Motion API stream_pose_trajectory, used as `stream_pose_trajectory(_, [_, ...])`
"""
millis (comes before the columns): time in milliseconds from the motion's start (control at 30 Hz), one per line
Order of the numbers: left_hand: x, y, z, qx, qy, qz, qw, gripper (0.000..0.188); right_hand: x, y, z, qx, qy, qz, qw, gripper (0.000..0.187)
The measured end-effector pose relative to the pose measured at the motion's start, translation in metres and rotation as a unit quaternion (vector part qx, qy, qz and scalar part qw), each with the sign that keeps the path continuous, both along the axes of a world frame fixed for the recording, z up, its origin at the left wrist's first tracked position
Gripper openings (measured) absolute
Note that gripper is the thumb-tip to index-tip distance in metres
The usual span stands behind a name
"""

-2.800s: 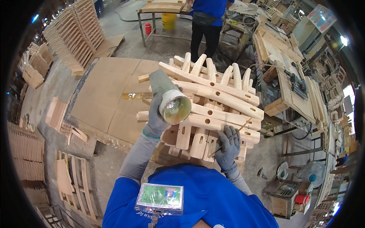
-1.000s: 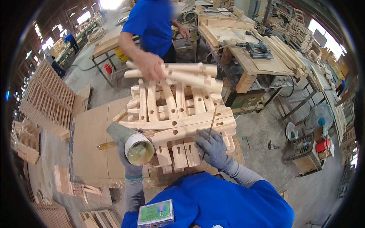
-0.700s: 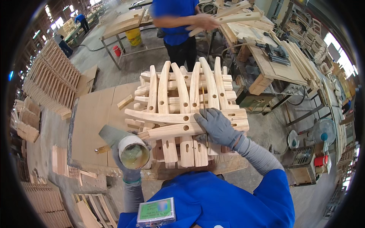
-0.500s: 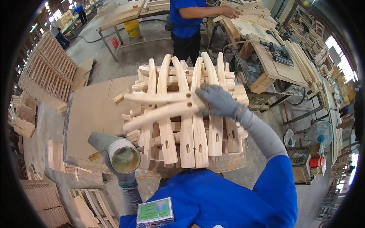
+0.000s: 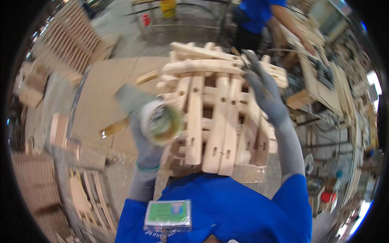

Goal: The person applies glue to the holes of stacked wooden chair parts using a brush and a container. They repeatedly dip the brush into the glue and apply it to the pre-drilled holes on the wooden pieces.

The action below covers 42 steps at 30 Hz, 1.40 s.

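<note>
My left hand (image 5: 146, 148), in a grey glove, is wrapped round a round cup (image 5: 148, 121) with a grey-green tapered side piece and a yellowish liquid inside. The cup is tilted beside the left edge of a pile of curved wooden slats (image 5: 194, 117), which have holes and slots. Across the slats' far ends lie two curved wooden pieces (image 5: 202, 66). At the right ends of these pieces is my gloved right hand (image 5: 265, 91), fingers stretched and blurred. A thin tan strip shows along its palm; whether the hand holds it is unclear.
A brown board (image 5: 105, 93) lies left of the pile, with a wooden strip (image 5: 114, 127) whose tip looks wet. Stacked wooden parts (image 5: 67, 40) stand at the left. Beyond the pile, a person in blue (image 5: 257, 18) works at a bench (image 5: 310, 87) holding a power tool.
The view has shifted. My right hand has moved away from me, and the two curved pieces now lie at the pile's far end. My left hand has brought the cup closer to the slats.
</note>
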<state>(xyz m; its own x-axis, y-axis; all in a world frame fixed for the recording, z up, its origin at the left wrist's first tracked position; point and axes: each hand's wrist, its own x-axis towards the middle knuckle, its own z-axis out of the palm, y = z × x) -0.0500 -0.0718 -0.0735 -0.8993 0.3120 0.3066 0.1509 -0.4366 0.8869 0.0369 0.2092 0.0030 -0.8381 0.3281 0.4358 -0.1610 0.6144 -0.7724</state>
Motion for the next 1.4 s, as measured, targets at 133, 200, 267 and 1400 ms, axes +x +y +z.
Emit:
stream_pose_trajectory(133, [0.006,0.015,0.021,0.149,-0.191,-0.155,0.958,0.054,0.066,-0.066,0.035,-0.067,0.023,0.036,0.997,0.02])
stream_pose_trajectory(200, [0.014,0.017,0.027,0.169,-0.212,-0.181,0.945,0.054,0.085,-0.088,0.036,-0.162,0.011,0.043,0.986,0.017])
stream_pose_trajectory(267, [0.023,0.019,0.029,0.181,-0.205,-0.19,0.943,0.054,0.092,-0.107,0.034,-0.315,0.009,0.024,0.949,0.02])
stream_pose_trajectory(1400, [0.013,0.013,0.016,0.085,0.107,-0.076,0.988,0.056,0.114,-0.124,-0.015,-0.364,0.224,0.022,0.904,0.014])
